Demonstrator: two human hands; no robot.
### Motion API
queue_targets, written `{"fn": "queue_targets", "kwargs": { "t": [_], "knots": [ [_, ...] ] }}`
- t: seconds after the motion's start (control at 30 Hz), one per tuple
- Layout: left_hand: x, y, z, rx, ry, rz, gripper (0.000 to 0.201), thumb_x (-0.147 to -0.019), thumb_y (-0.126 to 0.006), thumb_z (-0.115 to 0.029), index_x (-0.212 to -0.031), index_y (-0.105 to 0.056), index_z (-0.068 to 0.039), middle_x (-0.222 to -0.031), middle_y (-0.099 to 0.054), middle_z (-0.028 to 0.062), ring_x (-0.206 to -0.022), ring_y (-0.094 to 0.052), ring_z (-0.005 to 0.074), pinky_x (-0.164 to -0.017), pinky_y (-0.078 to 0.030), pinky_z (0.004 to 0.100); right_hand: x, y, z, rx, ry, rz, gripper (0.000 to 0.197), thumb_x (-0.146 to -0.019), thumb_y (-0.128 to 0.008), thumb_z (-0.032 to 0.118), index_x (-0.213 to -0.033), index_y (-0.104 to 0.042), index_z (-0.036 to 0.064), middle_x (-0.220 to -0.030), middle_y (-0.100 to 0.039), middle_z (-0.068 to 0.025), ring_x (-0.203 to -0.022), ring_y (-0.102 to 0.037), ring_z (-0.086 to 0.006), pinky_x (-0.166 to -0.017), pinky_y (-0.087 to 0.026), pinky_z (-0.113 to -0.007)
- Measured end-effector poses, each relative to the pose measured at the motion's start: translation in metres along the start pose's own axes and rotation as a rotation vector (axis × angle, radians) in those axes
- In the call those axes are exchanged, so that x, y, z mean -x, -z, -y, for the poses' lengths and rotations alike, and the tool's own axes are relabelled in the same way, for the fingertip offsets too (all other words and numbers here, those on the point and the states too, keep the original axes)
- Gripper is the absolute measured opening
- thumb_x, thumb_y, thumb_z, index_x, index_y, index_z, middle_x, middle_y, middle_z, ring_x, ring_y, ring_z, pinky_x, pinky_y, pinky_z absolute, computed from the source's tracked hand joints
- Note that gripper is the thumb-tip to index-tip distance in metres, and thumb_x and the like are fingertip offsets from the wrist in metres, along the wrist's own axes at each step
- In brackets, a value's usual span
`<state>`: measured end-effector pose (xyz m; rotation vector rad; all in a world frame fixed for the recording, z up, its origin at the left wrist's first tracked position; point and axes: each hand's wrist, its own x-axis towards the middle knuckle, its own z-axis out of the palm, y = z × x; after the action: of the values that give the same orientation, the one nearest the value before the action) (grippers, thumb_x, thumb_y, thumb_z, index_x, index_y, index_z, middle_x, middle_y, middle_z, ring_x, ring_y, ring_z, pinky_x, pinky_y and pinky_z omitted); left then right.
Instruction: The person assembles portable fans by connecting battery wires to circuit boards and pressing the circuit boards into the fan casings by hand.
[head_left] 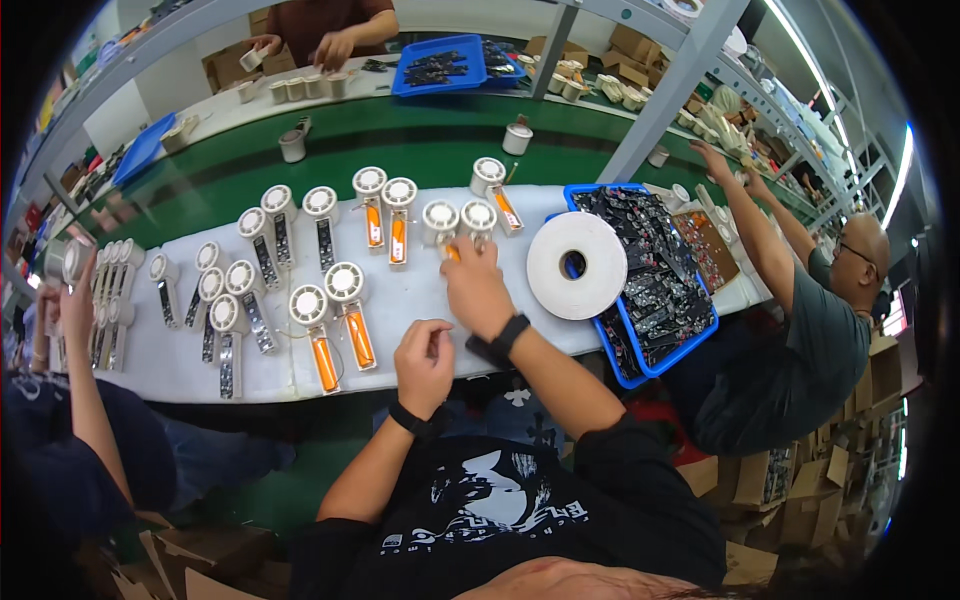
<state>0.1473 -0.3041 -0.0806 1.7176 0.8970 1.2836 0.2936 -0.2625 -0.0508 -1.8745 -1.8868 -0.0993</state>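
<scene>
Many white hand-held fan bodies (330,320) lie in rows on a white table top (420,300), round heads pointing away, some with orange cells in the open handles, some with dark boards. My right hand (475,285) reaches forward and closes over the handle of one fan (478,218) in the near row; a bit of orange shows at my fingertips. My left hand (425,365) rests at the table's near edge with its fingers curled in; nothing shows inside it. Both wrists wear black bands.
A large white tape roll (577,265) leans on a blue tray (640,375) of black parts to my right. A green conveyor belt (400,150) runs behind the table. Other people work at the right (800,340), the left (70,420) and across (320,30).
</scene>
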Motion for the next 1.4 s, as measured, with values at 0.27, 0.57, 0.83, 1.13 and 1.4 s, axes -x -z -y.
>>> {"fn": "queue_targets", "kwargs": {
  "t": [0.27, 0.57, 0.83, 1.13, 1.4],
  "knots": [
    [-0.01, 0.003, -0.009, -0.051, 0.07, 0.084, 0.027, -0.086, -0.069, -0.002, -0.111, -0.061, 0.0, -0.1, -0.059, 0.0116, -0.08, -0.059, 0.0222, -0.072, -0.051, 0.0324, 0.098, 0.158, 0.007, -0.148, 0.066, -0.088, 0.018, -0.084, -0.068, 0.004, -0.102, -0.07, 0.0009, -0.121, -0.067, -0.0201, -0.112, -0.063, -0.0396, -0.095, -0.051, -0.047],
    [-0.017, -0.002, -0.009, -0.318, -0.03, 0.221, 0.047, -0.079, -0.084, -0.017, -0.117, -0.06, -0.002, -0.105, -0.056, 0.0139, -0.091, -0.059, 0.0321, -0.081, -0.051, 0.0389, 0.083, 0.239, -0.214, 0.549, -0.375, 0.102, 0.027, -0.084, -0.074, 0.013, -0.109, -0.072, 0.0027, -0.103, -0.071, -0.0183, -0.1, -0.066, -0.0381, -0.088, -0.053, -0.046],
    [-0.015, 0.01, -0.009, -0.282, -0.045, 0.256, 0.047, -0.078, -0.082, -0.014, -0.119, -0.062, -0.003, -0.103, -0.056, 0.015, -0.091, -0.059, 0.034, -0.078, -0.051, 0.0399, 0.087, 0.247, -0.207, 0.55, -0.4, -0.041, 0.023, -0.088, -0.064, 0.005, -0.11, -0.07, -0.0026, -0.102, -0.07, -0.0219, -0.094, -0.068, -0.0381, -0.08, -0.054, -0.043],
    [-0.004, 0.049, -0.041, 0.339, 0.23, 0.513, 0.026, -0.097, -0.065, -0.021, -0.113, -0.064, 0.0, -0.099, -0.063, 0.0124, -0.083, -0.062, 0.021, -0.078, -0.053, 0.0362, 0.105, 0.178, -0.011, -0.238, 0.521, -0.142, 0.037, -0.065, -0.077, 0.009, -0.102, -0.078, 0.0047, -0.088, -0.063, -0.006, -0.075, -0.059, -0.0211, -0.062, -0.047, -0.034],
    [-0.01, 0.045, -0.037, 0.785, 0.799, -0.001, 0.045, -0.111, -0.043, -0.034, -0.137, -0.052, 0.002, -0.095, -0.061, 0.0084, -0.077, -0.057, 0.0156, -0.068, -0.049, 0.0268, 0.038, 0.079, 0.015, -0.305, 0.526, 0.104, 0.034, -0.071, -0.073, 0.01, -0.105, -0.074, 0.0064, -0.088, -0.061, -0.0048, -0.08, -0.06, -0.0225, -0.07, -0.048, -0.035]
  ]
}}
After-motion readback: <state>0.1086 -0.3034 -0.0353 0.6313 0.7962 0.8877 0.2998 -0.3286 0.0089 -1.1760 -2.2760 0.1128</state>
